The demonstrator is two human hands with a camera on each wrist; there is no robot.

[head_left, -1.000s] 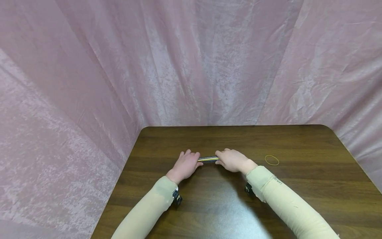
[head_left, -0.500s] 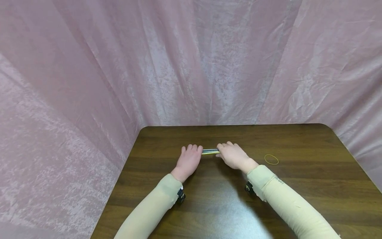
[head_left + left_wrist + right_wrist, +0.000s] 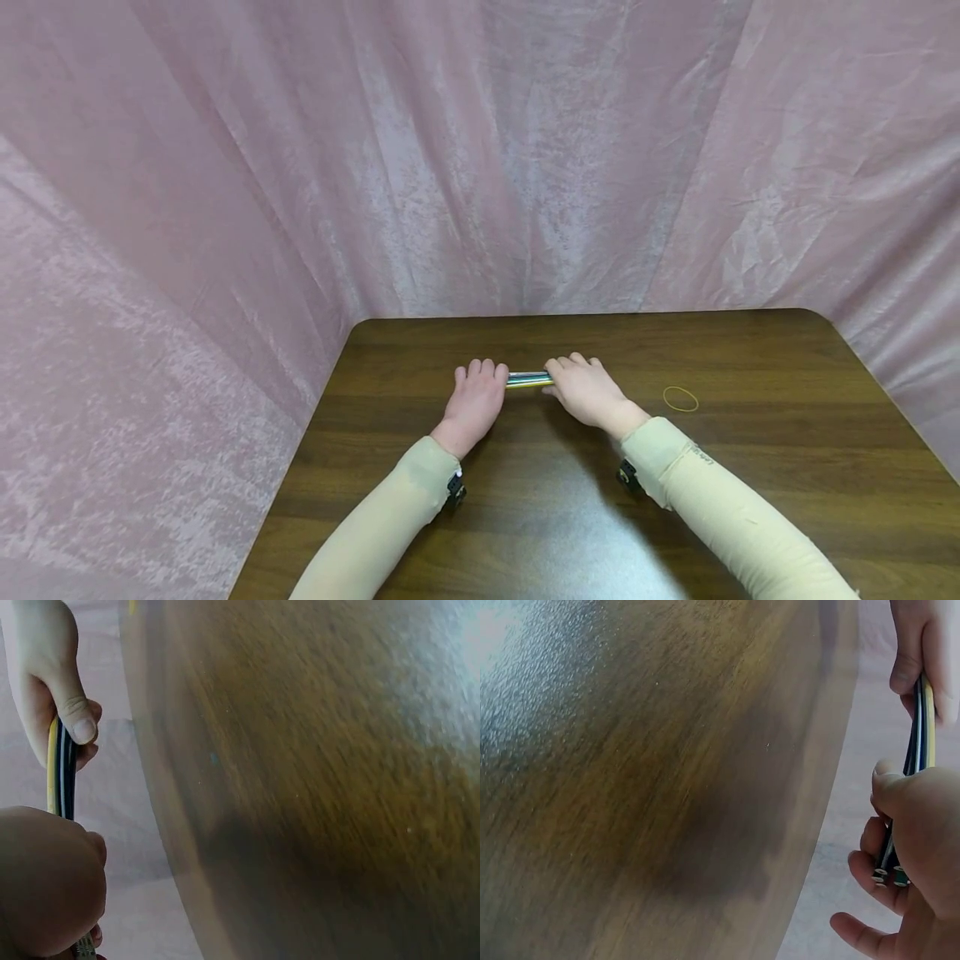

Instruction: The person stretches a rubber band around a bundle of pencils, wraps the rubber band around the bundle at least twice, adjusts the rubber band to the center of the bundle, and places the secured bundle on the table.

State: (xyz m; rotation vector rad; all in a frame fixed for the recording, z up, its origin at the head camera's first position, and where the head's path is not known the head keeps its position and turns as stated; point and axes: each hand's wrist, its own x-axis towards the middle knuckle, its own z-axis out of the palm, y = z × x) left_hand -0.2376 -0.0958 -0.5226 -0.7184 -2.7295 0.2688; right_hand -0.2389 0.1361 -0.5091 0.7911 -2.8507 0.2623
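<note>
Both hands hold a bundle of pencils [image 3: 528, 380] sideways over the far half of the table, one hand at each end. My left hand [image 3: 477, 400] curls round the left end; in the left wrist view a metal ferrule [image 3: 84, 947] pokes out below that hand. The right hand [image 3: 590, 390] grips the other end with its thumb along the pencils. Flat cut pencil ends [image 3: 889, 876] stick out past its fingers in the right wrist view. Yellow, black and white barrels show in the short stretch between the hands. A thin yellow rubber band [image 3: 697, 402] lies to the right.
The brown wooden table [image 3: 750, 500] has rounded far corners. Behind it and at the sides hangs a pink velvet curtain [image 3: 480, 167]. A small black camera sits at each wrist, under pale sleeves [image 3: 742, 500].
Both hands have moved slightly toward the table's far edge, and the pencils have turned between them. The left fingers have come over the top of the bundle. The rubber band has stayed in place.
</note>
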